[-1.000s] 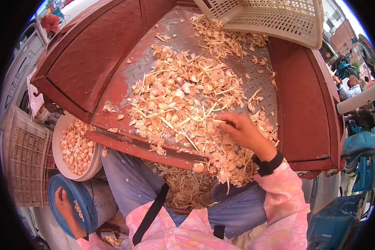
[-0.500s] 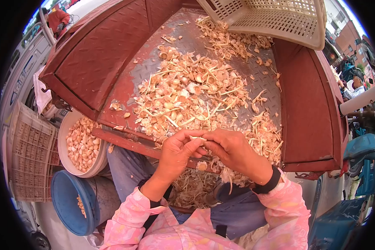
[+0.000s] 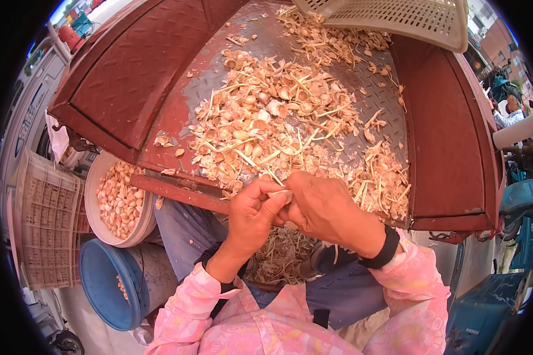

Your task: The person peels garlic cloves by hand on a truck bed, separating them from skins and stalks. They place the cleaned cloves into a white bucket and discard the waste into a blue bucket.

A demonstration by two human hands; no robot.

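My left hand (image 3: 251, 213) pinches a garlic clove (image 3: 282, 194) between thumb and fingers, over the front edge of a red metal cargo bed. My right hand (image 3: 328, 210) is closed against the same clove from the other side, its fingertips partly hidden behind the knuckles. A pale thin stem (image 3: 274, 176) sticks up by the fingertips. Just beyond both hands spreads a heap of garlic skins, dry stems and loose cloves (image 3: 266, 127).
Left of my knees stand a white bucket (image 3: 150, 216) of garlic cloves and a blue bucket (image 3: 92, 296) with a few. A plastic crate (image 3: 397, 26) leans at the bed's back right, and another crate (image 3: 50, 225) stands far left. Skins lie between my feet. A person (image 3: 509, 112) is at far right.
My right hand has turned and closed further over the clove, knuckles now raised. A thin stem now points up between the hands. The whole view has shifted slightly.
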